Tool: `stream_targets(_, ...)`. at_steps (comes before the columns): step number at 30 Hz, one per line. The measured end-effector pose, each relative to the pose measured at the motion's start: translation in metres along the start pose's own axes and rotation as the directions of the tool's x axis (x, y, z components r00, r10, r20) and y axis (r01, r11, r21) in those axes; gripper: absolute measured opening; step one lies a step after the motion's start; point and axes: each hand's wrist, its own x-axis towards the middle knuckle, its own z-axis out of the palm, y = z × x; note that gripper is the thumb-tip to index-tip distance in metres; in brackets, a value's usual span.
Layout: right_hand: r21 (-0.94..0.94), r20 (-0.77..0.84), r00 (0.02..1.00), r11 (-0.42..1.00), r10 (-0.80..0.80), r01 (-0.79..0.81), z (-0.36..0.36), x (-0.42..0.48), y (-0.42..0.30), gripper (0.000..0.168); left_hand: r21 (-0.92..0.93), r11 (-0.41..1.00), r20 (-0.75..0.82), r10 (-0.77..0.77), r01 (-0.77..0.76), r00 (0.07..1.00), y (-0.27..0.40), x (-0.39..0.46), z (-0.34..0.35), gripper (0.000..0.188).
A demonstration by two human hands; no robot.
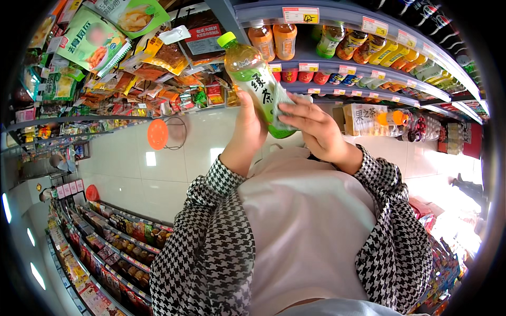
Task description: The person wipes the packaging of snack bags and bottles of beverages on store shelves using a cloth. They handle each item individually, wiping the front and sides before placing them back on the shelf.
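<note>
A plastic bottle of green tea with a yellow-green cap is tilted in front of my chest, its cap towards the upper left. My left hand holds it along its lower left side, thumb raised against the label. A pale grey cloth lies against the bottle's right side, under the fingers of my right hand, which press it there. The right fingers are slightly blurred. Part of the label is covered by the cloth.
Drink shelves with bottles, cans and price tags stand ahead to the right. Packaged snacks hang ahead to the left. An orange round stool is on the tiled floor. A carton and bottles stand below the shelves. People are visible far left and right.
</note>
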Motion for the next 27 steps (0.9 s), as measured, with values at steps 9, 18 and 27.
stream_targets(9,-0.015,-0.048,0.995,0.996,0.088,-0.088,-0.013,0.008,-0.017,0.049,-0.064,0.997,0.028,-0.032,0.034,0.999,0.01,-0.004,-0.04,0.091)
stream_targets(18,-0.448,0.056,0.968,0.86,-0.245,0.244,0.045,0.091,-0.008,0.035,-0.039,0.999,-0.114,0.004,-0.008,0.993,0.006,-0.02,-0.031,0.091)
stream_targets(27,0.331,0.337,0.913,0.937,-0.229,0.113,0.006,0.043,0.011,0.036,0.08,0.991,-0.228,0.119,-0.103,0.966,0.026,-0.022,-0.035,0.073)
